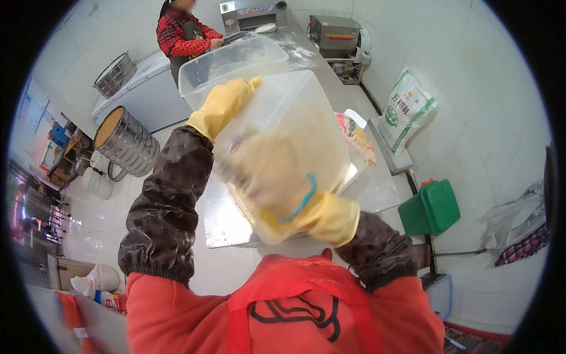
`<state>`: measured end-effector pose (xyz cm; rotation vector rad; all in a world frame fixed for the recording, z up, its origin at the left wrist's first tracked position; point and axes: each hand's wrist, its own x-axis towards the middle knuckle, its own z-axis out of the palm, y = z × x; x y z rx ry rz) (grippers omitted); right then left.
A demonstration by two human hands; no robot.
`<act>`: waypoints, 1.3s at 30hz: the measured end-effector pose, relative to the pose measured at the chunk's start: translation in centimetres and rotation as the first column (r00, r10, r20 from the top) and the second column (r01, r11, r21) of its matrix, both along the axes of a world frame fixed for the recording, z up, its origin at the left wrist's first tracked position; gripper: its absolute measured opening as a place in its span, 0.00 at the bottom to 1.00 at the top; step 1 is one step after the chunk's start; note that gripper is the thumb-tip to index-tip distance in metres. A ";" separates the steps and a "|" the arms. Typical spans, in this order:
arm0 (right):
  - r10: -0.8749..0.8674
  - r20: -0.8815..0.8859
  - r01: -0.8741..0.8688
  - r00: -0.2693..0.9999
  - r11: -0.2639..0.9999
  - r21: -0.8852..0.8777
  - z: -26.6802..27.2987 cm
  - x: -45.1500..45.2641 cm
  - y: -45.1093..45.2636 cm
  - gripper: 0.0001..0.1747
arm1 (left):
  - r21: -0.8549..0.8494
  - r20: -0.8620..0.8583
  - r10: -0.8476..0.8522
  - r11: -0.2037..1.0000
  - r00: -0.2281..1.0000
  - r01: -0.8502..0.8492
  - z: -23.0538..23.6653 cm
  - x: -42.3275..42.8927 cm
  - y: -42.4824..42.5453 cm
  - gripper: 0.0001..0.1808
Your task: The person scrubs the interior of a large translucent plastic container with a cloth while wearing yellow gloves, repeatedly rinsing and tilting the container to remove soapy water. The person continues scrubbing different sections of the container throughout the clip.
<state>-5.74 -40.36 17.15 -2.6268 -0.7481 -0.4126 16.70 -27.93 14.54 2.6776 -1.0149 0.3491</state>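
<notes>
My left hand [227,104], in a yellow rubber glove, grips the upper left edge of a large translucent plastic bin [305,104]. The bin is tilted over a low steel table [371,190]. At its near end is my right hand [327,219], also gloved, its fingers blurred and partly hidden. A bent blue strip [308,190] runs up from beside that glove; whether I hold it is unclear. Within the bin's outline shows a blurred beige mass [265,163], too smeared to name. Beyond stands a second translucent bin [234,62].
A co-worker [185,40] stands at the far steel counter [305,53], near a dough machine [338,37]. Left are stacked metal sieves [128,141] and a white chest freezer [137,93]. Right are a flour sack [407,110] and a green lidded bin [431,208]. A printed bag [356,137] lies beside my bin.
</notes>
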 end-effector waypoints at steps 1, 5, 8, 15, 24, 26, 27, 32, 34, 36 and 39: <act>0.029 -0.010 -0.030 1.000 0.994 -0.102 0.5 0.1 -0.3 0.36 | -0.024 0.055 -0.039 0.999 0.998 0.040 -0.1 0.2 -0.1 0.23; 0.015 0.125 -0.031 0.992 0.991 0.128 0.3 0.6 -2.3 0.32 | -0.082 -0.030 -0.212 0.975 0.977 0.209 0.1 -0.2 0.0 0.27; 0.121 0.246 -0.221 0.962 0.874 0.433 -2.0 0.8 -3.3 0.26 | -0.148 0.073 -0.309 0.937 0.948 0.317 0.7 -1.6 -0.5 0.28; 0.010 0.457 -0.259 0.889 0.835 0.485 -5.5 2.8 -1.6 0.14 | -0.012 -0.267 0.153 0.987 0.952 -0.162 1.4 -1.5 -2.5 0.30; -0.120 0.430 0.067 0.895 0.988 0.136 -5.2 3.8 -2.1 0.11 | -0.071 -0.125 -0.024 0.997 0.992 0.015 -1.1 -0.2 -0.3 0.28; -0.233 0.180 0.126 0.956 0.876 0.466 -3.6 3.8 -2.3 0.11 | -0.124 -0.087 -0.072 0.990 0.994 0.061 -1.0 0.2 -0.7 0.30; -0.257 0.033 0.182 0.966 0.765 0.618 -2.4 4.0 -2.8 0.12 | -0.092 -0.137 -0.035 0.996 0.990 0.022 -0.9 0.3 -0.8 0.31; -0.021 0.345 -0.055 0.938 0.977 0.207 0.3 1.8 -1.3 0.10 | -0.150 -0.208 -0.056 0.988 0.976 0.025 -0.2 -0.1 -1.7 0.33; -0.091 0.375 -0.033 0.922 0.950 0.310 1.7 4.1 -3.7 0.09 | -0.289 -0.211 -0.245 0.941 0.946 0.179 0.9 -0.8 -1.6 0.32; -0.514 0.188 0.513 0.837 0.856 0.055 3.2 7.8 -7.6 0.12 | -0.193 -0.138 -0.279 0.949 0.950 0.250 2.5 -1.9 -1.1 0.32; -0.510 0.070 0.513 0.857 0.858 -0.030 2.3 13.0 -13.2 0.18 | -0.309 -0.093 -0.325 0.908 0.941 0.283 4.3 -5.3 1.1 0.33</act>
